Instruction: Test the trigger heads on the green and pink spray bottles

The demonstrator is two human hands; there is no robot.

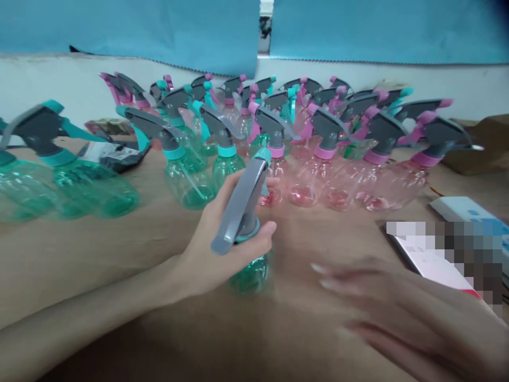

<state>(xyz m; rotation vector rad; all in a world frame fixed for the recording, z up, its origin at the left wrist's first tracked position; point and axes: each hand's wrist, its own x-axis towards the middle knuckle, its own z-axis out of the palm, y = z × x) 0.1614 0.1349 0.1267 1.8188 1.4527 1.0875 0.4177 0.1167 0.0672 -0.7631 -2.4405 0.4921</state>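
One spray bottle is gripped in left hand fingers; right hand fingers splay wide above open tabletop.

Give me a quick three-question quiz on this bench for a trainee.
1. True or false: the left hand grips the green spray bottle around its neck, under the grey trigger head.
2. The right hand is: A) gripping a box, B) open, holding nothing, C) shut in a fist.
3. Fill in: the standing pink bottles are grouped to the ____ of the standing green bottles.
Key: 1 true; 2 B; 3 right.
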